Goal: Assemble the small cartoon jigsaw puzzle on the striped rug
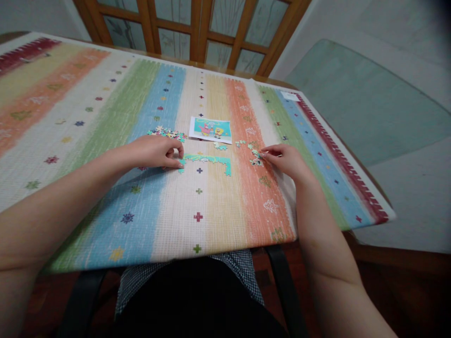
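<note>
My left hand (155,151) rests on the striped cloth (105,117), its fingers curled and pinching the left end of a joined strip of green puzzle edge (209,161) that bends down at its right corner. My right hand (285,159) lies on the orange stripe with fingers drawn together, fingertips touching a small cluster of loose pieces (256,157). A small reference picture (210,129) of cartoon figures lies flat just beyond the strip. A heap of loose pieces (167,134) sits behind my left hand.
A few stray pieces (221,146) lie between the picture and the strip. The cloth covers a table whose near edge (211,249) is at my lap. A wooden lattice window (197,33) stands behind the table, a glass tabletop (362,103) to the right.
</note>
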Demonstrator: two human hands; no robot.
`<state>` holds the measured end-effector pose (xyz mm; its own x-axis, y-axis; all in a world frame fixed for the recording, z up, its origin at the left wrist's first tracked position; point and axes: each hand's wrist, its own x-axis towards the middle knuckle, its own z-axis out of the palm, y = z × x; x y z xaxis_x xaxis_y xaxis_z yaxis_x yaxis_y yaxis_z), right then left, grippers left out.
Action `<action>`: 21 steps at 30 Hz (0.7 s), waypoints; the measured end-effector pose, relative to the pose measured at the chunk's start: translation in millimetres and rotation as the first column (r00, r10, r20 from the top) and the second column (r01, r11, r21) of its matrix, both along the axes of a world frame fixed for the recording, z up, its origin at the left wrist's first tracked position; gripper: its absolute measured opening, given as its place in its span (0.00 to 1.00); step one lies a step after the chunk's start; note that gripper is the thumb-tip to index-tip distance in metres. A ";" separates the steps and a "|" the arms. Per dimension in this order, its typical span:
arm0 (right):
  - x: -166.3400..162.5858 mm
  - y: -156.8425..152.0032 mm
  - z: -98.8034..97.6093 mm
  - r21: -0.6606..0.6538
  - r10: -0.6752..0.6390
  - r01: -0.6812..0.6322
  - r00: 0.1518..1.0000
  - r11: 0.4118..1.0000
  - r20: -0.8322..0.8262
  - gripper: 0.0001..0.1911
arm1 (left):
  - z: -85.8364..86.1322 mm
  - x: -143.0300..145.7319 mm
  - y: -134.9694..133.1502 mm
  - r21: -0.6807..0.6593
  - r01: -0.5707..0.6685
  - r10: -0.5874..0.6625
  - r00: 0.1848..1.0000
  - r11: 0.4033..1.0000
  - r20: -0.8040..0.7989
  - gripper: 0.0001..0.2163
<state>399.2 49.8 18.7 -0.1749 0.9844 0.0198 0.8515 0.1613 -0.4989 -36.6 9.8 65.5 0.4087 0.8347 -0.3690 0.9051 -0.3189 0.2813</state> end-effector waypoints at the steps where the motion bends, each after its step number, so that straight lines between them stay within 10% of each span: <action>1: 0.4 0.1 -0.8 -0.005 0.008 -0.008 1.000 1.000 0.010 0.17 | 0.2 0.4 0.0 -0.008 -0.008 0.008 1.000 1.000 -0.007 0.17; 21: -6.4 -8.1 1.0 0.141 0.083 -0.116 0.971 0.983 0.223 0.16 | 1.9 2.0 -0.7 -0.031 -0.024 0.023 0.999 0.999 -0.022 0.18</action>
<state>392.8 41.7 19.7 -0.2883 0.9501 0.1191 0.9119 0.3103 -0.2685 -34.6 9.0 67.5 0.3808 0.8320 -0.4035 0.9182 -0.2888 0.2710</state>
